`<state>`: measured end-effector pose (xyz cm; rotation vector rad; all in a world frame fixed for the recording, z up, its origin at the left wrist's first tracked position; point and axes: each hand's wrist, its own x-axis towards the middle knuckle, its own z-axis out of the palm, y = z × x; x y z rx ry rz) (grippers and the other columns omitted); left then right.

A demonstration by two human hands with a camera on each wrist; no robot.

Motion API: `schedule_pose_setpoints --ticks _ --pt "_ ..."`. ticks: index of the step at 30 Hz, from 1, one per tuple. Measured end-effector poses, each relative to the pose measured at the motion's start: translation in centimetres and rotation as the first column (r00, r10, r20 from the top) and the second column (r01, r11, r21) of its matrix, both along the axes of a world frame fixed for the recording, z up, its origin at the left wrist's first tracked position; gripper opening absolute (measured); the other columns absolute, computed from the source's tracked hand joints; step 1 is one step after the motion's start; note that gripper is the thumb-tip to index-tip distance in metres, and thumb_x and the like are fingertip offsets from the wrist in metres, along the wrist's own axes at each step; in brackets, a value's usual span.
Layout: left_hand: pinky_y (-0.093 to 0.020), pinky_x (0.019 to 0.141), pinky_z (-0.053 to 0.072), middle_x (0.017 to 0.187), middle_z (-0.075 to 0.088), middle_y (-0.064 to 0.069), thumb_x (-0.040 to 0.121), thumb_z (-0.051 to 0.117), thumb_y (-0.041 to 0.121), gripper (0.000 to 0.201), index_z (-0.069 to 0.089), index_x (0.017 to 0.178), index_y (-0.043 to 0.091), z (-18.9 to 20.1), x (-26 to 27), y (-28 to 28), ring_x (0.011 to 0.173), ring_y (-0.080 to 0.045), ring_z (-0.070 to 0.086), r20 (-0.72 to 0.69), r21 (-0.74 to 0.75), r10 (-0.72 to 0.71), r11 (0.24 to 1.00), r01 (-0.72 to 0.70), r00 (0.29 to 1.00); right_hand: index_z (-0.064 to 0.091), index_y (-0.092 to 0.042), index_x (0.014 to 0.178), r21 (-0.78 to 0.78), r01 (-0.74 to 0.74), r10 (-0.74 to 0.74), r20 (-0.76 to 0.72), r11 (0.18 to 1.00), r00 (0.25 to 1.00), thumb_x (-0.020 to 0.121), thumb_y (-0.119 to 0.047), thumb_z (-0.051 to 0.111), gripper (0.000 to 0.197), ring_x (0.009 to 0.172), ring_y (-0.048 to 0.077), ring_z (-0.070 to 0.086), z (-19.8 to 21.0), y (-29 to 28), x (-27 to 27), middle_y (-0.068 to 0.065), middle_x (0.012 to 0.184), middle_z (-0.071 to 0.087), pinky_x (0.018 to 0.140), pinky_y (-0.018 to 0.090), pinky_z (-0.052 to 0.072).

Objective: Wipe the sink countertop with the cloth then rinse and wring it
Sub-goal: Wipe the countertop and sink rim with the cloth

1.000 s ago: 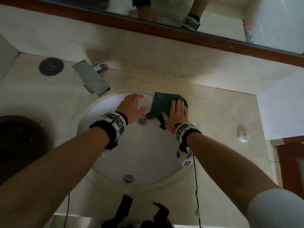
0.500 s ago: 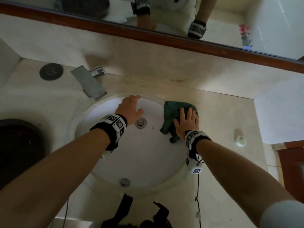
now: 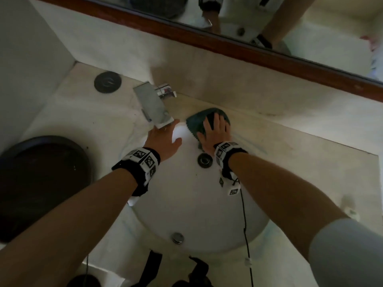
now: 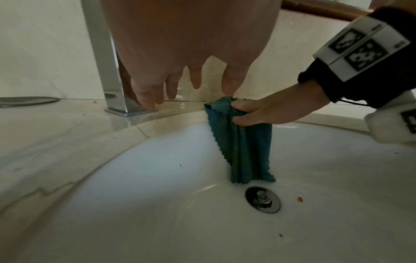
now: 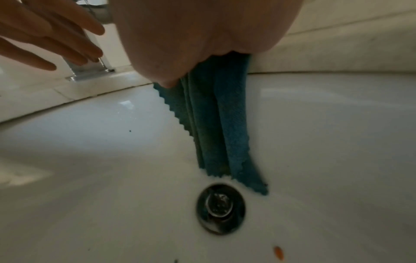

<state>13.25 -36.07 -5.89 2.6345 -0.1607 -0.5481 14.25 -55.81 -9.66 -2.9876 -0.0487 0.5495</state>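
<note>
At the near side of the white sink basin [image 3: 186, 214], a round overflow cap [image 3: 177, 237] sits by the rim, and farther in lies the metal drain [image 3: 204, 160]. Just beyond the drain the teal cloth [image 4: 243, 147] hangs down the basin's far wall, its lower edge nearly at the drain and its top folded over the rim onto the tabletop [image 3: 290, 141]. The right hand [image 3: 214, 131] lies flat on top of the cloth with fingers spread, pressing it against the rim, the thumb tucked against the fabric. To its left the left hand [image 3: 163, 137] hovers open with straight fingers, holding nothing, just under the chrome faucet [image 3: 154, 104].
</note>
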Motion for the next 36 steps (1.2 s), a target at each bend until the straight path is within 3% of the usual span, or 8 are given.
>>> schedule_pose_setpoints --ticks 2,6,14,22,26,31,36 --pt "-0.048 0.115 0.024 0.158 0.025 -0.009 0.093 0.045 0.043 0.065 0.018 0.151 0.027 -0.3 0.1 0.6 0.142 -0.038 0.028 -0.017 0.023 0.008 1.000 -0.007 1.000 0.010 -0.022 0.154 -0.015 -0.028 0.028 -0.012 0.999 1.000 0.098 -0.052 0.029 0.066 0.148 0.036 0.005 0.1 0.4 0.3 0.018 0.161 -0.001 0.119 0.047 0.005" --pt "-0.044 0.116 0.019 0.160 0.020 -0.010 0.094 0.048 0.038 0.065 0.019 0.150 0.024 -0.3 0.0 -0.7 0.145 -0.031 0.024 -0.009 0.003 -0.034 0.999 0.034 0.999 0.003 -0.019 0.154 -0.027 -0.043 0.042 -0.029 0.999 0.999 0.099 -0.051 0.026 0.068 0.149 0.031 0.003 0.7 -1.7 -0.8 0.013 0.162 -0.002 0.121 0.043 0.006" --pt "-0.049 0.118 0.015 0.161 0.009 -0.010 0.094 0.051 0.036 0.067 0.018 0.151 0.024 1.1 -0.5 -6.3 0.148 -0.031 0.007 -0.019 -0.111 -0.209 0.972 0.206 0.978 0.005 -0.014 0.154 0.016 0.161 -0.159 -0.086 0.987 0.984 0.104 -0.041 0.021 0.060 0.149 0.023 0.010 2.9 -8.1 -8.1 0.006 0.162 0.007 0.119 0.033 0.010" --pt "-0.047 0.118 0.011 0.162 0.007 -0.009 0.095 0.048 0.038 0.067 0.015 0.152 0.024 2.0 -2.5 -9.7 0.148 -0.030 0.006 -0.022 -0.111 -0.338 0.936 0.334 0.941 0.013 -0.013 0.153 -0.024 0.389 -0.390 -0.044 0.921 0.920 0.101 -0.046 0.028 0.064 0.146 0.023 0.022 2.5 -12.7 -16.8 0.007 0.161 0.017 0.115 0.036 0.026" --pt "-0.048 0.118 0.012 0.162 0.007 -0.010 0.094 0.048 0.037 0.067 0.016 0.151 0.023 1.6 -2.8 -9.0 0.149 -0.030 0.006 -0.025 -0.095 -0.332 0.940 0.328 0.943 0.015 -0.021 0.153 -0.088 0.383 -0.384 0.008 0.919 0.923 0.101 -0.046 0.030 0.060 0.142 0.031 0.026 1.9 -12.6 -15.8 0.012 0.158 0.022 0.110 0.042 0.033" --pt "-0.050 0.118 0.014 0.162 0.008 -0.009 0.094 0.048 0.037 0.067 0.017 0.151 0.023 1.1 -2.4 -6.6 0.148 -0.030 0.007 -0.013 -0.073 -0.270 0.961 0.268 0.963 0.011 -0.026 0.153 -0.182 0.307 -0.306 0.032 0.934 0.951 0.099 -0.048 0.036 0.064 0.141 0.037 0.024 1.3 -12.9 -11.5 0.017 0.157 0.019 0.113 0.047 0.029" --pt "-0.048 0.119 0.015 0.162 0.011 -0.008 0.094 0.049 0.037 0.066 0.019 0.151 0.023 0.2 -2.1 -3.1 0.148 -0.028 0.010 -0.025 -0.063 -0.151 0.987 0.149 0.988 0.009 -0.024 0.154 -0.160 0.209 -0.210 0.013 0.965 0.978 0.100 -0.047 0.033 0.063 0.143 0.037 0.021 1.1 -11.0 -6.7 0.016 0.159 0.016 0.116 0.048 0.023"
